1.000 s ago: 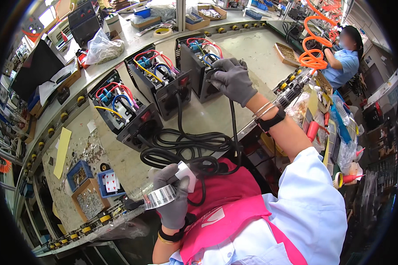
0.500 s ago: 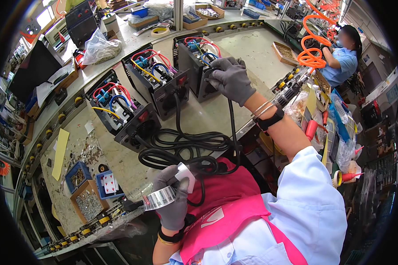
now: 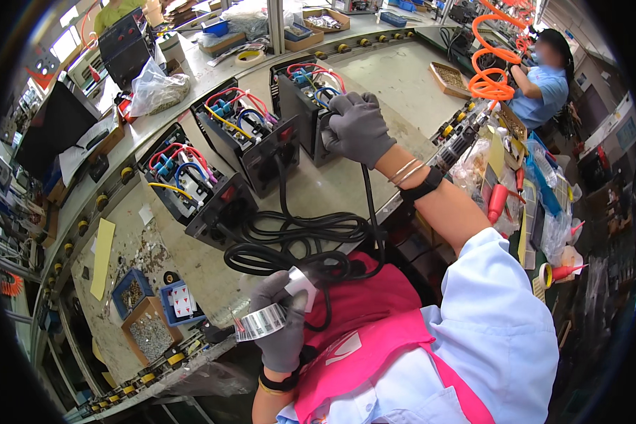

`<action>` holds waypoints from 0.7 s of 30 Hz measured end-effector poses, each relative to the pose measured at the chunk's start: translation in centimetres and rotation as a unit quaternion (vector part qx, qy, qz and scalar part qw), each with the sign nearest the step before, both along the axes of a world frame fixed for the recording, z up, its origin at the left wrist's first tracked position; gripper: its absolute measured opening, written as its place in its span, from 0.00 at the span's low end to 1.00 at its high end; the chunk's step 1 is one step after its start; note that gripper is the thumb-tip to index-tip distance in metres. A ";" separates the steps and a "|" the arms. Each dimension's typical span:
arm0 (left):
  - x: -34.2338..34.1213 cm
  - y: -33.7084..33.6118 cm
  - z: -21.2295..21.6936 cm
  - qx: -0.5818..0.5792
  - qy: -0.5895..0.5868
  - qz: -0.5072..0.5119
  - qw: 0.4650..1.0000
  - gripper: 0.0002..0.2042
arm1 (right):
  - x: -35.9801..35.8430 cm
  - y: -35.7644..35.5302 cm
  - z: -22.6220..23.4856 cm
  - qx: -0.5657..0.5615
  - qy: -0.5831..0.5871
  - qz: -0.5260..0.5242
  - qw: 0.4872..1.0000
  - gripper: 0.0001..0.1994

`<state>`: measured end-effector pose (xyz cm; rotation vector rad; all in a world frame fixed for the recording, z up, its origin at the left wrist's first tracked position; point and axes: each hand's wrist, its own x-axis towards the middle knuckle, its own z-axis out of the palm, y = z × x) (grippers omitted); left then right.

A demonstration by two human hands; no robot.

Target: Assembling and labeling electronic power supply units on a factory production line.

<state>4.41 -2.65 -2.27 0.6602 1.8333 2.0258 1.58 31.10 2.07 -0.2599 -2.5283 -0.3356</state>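
My gloved left hand [image 3: 277, 346] grips a roll of silver-white labels [image 3: 261, 322] low in front of the pink apron; a loose white strip [image 3: 302, 288] sticks up beside its fingers. My gloved right hand [image 3: 360, 131], fingers curled, presses at the end panel of the farthest open-topped machine [image 3: 295, 102]. Whatever its fingertips hold, if anything, is hidden. Two similar machines stand to the left, a middle one [image 3: 267, 164] and a nearer one [image 3: 222, 215], with red, blue and yellow wires showing. Thick black power cables [image 3: 261, 260] lie coiled between them and me.
Blue bins [image 3: 129, 291] and a cardboard tray of small parts [image 3: 148, 331] sit at the lower left by a yellow strip [image 3: 102, 258]. Orange coiled hose [image 3: 491, 90] hangs at the right, near a co-worker in blue [image 3: 548, 88]. Rollers [image 3: 126, 174] line the bench.
The fingers of my right hand have curled in tighter against the farthest machine's panel. My left hand keeps the label roll. The whole view has shifted slightly.
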 end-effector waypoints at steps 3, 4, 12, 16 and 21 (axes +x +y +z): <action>0.0 -1.1 0.5 -0.048 0.001 -0.074 0.996 0.19 | 0.6 1.2 0.8 -0.027 0.022 0.064 0.997 0.08; 0.1 -1.7 1.4 -0.067 -0.007 -0.126 0.990 0.19 | 1.6 1.5 1.2 -0.027 0.030 0.059 0.997 0.08; 0.6 0.2 9.1 -0.172 0.391 -0.419 0.801 0.18 | 13.7 -9.0 9.6 -0.501 -0.155 0.243 0.816 0.16; 3.8 6.0 9.2 -0.107 0.485 -0.488 0.717 0.19 | 19.9 -12.4 10.5 -0.393 -0.231 0.245 0.856 0.46; 9.9 11.8 8.4 -0.018 0.412 -0.476 0.777 0.15 | 26.1 -13.2 12.5 -0.356 -0.092 0.142 0.919 0.31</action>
